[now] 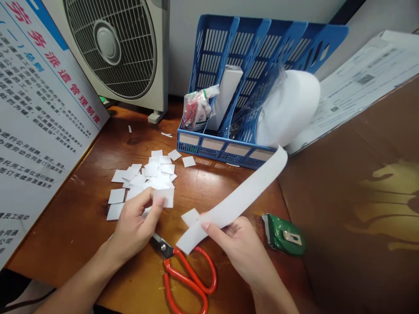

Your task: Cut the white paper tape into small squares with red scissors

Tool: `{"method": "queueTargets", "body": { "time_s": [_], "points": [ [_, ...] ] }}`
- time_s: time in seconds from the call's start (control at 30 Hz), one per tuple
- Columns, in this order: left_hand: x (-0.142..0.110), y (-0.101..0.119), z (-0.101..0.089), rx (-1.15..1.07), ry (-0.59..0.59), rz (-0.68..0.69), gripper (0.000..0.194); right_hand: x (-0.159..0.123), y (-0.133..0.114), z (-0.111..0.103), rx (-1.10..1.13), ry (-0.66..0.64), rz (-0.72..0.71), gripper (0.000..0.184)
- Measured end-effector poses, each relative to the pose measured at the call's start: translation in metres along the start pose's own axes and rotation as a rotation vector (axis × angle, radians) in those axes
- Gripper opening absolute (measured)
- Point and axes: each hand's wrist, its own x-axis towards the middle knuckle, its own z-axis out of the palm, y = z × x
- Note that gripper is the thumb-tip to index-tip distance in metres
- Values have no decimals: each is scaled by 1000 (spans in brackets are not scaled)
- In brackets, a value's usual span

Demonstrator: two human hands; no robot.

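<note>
Between its thumb and fingers, my left hand pinches a small white square, just in front of a loose pile of similar white squares. My right hand grips a long white strip near its lower end; the strip slants up to the right. Another white square pokes out behind the strip, and I cannot tell whether the right hand touches it. Scissors with red handles lie on the table below and between both hands, their blades partly hidden by my left hand.
A blue file rack stands at the back, with a bagged red item, a white box and a white roll. A green tape measure lies right, beside a cardboard box. A fan and printed board stand left.
</note>
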Motion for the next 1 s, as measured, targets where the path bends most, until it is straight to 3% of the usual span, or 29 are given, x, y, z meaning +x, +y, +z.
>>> {"method": "queueTargets", "body": {
  "time_s": [0.1,0.2,0.37,0.57,0.67,0.83,1.0],
  "points": [
    [3,-1,-4,-43,97,20,24,3,7,-1,19,177,-104,41],
    [5,4,-5,-139,79,4,14,5,11,-1,-10,315,-170,32],
    [-3,24,4,-425,4,-277,11,9,10,2,4,410,-182,32],
    [-18,35,33,-769,-70,-514,26,6,5,6,151,394,-235,25],
    [-18,37,42,-888,-33,-557,30,3,4,7,238,395,-303,18],
    [-16,41,49,-1061,-70,-636,31,1,-1,12,287,423,-388,13],
    [-13,42,52,-1060,6,-626,35,1,-3,14,319,410,-392,12]
  ]
}}
